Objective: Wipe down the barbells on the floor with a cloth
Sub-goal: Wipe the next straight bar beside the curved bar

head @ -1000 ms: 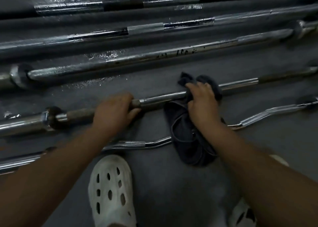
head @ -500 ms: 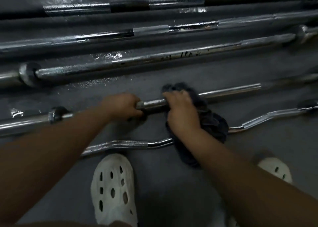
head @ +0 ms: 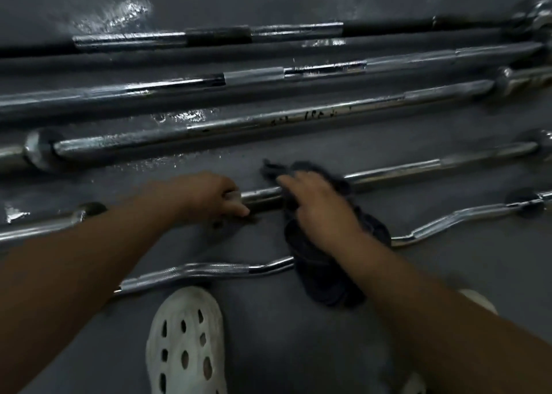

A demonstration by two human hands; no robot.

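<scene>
Rightward, bare barbell (head: 418,166) beyond the cloth (head: 325,274) under the right hand (head: 319,211).

The floor (head: 298,349) is dark grey and matt, and it fills the whole view. The light is dim and comes back only as white glare from wet places. I take as centre the spot where the left hand (head: 206,196) grips the bar (head: 263,195). The biggest wet patch (head: 119,14) lies far beyond this spot and a little to the left. A second patch (head: 185,115) lies nearer, also beyond. A thin streak (head: 155,165) is just beyond the grip, and a small glint (head: 15,214) is far to its left.
</scene>
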